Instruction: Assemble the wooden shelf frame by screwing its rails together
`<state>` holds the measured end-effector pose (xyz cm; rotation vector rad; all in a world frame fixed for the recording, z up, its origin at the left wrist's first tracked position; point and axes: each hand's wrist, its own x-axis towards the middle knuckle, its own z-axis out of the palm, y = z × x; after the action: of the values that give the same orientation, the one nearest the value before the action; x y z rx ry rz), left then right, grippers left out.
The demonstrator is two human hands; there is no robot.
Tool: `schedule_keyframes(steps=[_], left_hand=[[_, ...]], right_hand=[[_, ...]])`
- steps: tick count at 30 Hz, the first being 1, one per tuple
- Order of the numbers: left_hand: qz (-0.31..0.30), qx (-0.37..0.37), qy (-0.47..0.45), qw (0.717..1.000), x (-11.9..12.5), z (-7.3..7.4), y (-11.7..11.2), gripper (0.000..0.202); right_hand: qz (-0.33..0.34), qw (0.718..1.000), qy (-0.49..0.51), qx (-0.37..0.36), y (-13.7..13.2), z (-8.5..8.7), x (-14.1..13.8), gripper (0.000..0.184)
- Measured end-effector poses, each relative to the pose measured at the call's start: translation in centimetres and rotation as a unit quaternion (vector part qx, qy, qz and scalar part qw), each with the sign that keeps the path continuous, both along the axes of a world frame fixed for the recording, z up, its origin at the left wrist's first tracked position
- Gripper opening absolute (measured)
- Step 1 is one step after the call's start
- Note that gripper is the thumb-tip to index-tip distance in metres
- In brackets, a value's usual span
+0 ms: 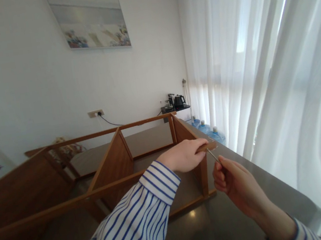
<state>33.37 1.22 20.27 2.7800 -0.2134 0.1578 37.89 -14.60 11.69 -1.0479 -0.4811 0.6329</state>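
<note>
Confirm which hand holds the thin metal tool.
The right hand, lower right, pinches the thin metal tool; the left hand grips the wooden frame instead.

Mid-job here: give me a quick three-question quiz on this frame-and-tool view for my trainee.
1. True or false: the left hand grips the wooden frame at its corner.
2. Which holds the thin metal tool? A) left hand B) right hand
3. Fill in: the blue water bottles stand beside the white ____.
Key: 1 true; 2 B; 3 curtain.
</note>
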Motion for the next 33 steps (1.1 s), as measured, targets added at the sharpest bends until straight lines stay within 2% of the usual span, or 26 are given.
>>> schedule_keyframes(steps=[1, 3, 5, 6, 8, 11, 13, 14, 15, 16, 17, 19, 22, 25, 27, 28, 30, 33], left_hand=[[0.0, 0.0, 0.001, 1.0, 0.0, 0.0, 0.0, 0.032], [-0.001, -0.002, 0.004, 1.0, 0.0, 0.1, 0.0, 0.031], [-0.004, -0.004, 0.005, 1.0, 0.0, 0.2, 0.0, 0.029], [-0.005, -0.005, 0.004, 1.0, -0.1, 0.2, 0.0, 0.028], [-0.005, -0.006, 0.002, 1.0, 0.0, 0.1, 0.0, 0.027], [-0.003, -0.008, 0.001, 1.0, 0.1, -0.1, 0.1, 0.029], [0.003, -0.008, 0.001, 1.0, 0.1, -0.2, 0.1, 0.031], [0.005, -0.007, 0.001, 1.0, 0.1, -0.2, 0.1, 0.032], [0.006, -0.006, 0.002, 1.0, 0.1, -0.2, 0.1, 0.032], [0.006, -0.005, 0.002, 1.0, 0.1, -0.2, 0.0, 0.033], [0.005, -0.004, 0.003, 1.0, 0.1, -0.1, 0.0, 0.032], [0.005, -0.003, 0.003, 1.0, 0.0, 0.0, -0.1, 0.032], [0.004, -0.002, 0.002, 1.0, 0.0, 0.0, -0.1, 0.032], [0.004, 0.0, 0.001, 1.0, 0.0, -0.1, 0.0, 0.032], [0.005, 0.0, 0.0, 1.0, 0.1, -0.2, 0.1, 0.031], [0.004, -0.001, -0.001, 1.0, 0.1, -0.2, 0.1, 0.031], [-0.004, -0.005, -0.001, 1.0, 0.1, -0.1, 0.1, 0.029], [-0.007, -0.011, 0.0, 1.0, 0.1, 0.0, 0.0, 0.027]], right_hand=[[-0.002, 1.0, -0.011, 0.003, 0.0, -0.1, 0.0, 0.035], [-0.036, 0.993, -0.102, -0.036, -0.2, -0.4, 0.2, 0.037], [-0.099, 0.959, -0.243, -0.102, -0.6, -0.6, 0.8, 0.037], [-0.136, 0.93, -0.314, -0.133, -1.0, -0.6, 1.2, 0.035], [-0.204, 0.853, -0.445, -0.18, -1.7, -0.6, 1.8, 0.028], [-0.27, 0.703, -0.626, -0.201, -2.8, 0.0, 2.2, 0.018], [-0.286, 0.608, -0.713, -0.201, -3.3, 0.6, 2.1, 0.013], [-0.289, 0.572, -0.741, -0.202, -3.4, 0.9, 2.0, 0.012], [-0.287, 0.548, -0.758, -0.205, -3.5, 1.1, 1.9, 0.011], [-0.282, 0.538, -0.767, -0.206, -3.5, 1.3, 1.9, 0.012], [-0.274, 0.542, -0.767, -0.206, -3.4, 1.3, 1.8, 0.013], [-0.258, 0.587, -0.742, -0.197, -3.2, 1.1, 1.7, 0.015], [-0.246, 0.708, -0.635, -0.189, -2.7, 0.5, 1.4, 0.015], [-0.217, 0.845, -0.456, -0.176, -2.0, 0.1, 0.9, 0.018], [-0.18, 0.918, -0.327, -0.135, -1.5, 0.1, 0.5, 0.023], [-0.16, 0.945, -0.267, -0.105, -1.2, 0.2, 0.3, 0.027], [-0.127, 0.977, -0.166, -0.047, -0.8, 0.3, 0.0, 0.033], [-0.111, 0.988, -0.106, -0.006, -0.5, 0.2, -0.2, 0.033]])
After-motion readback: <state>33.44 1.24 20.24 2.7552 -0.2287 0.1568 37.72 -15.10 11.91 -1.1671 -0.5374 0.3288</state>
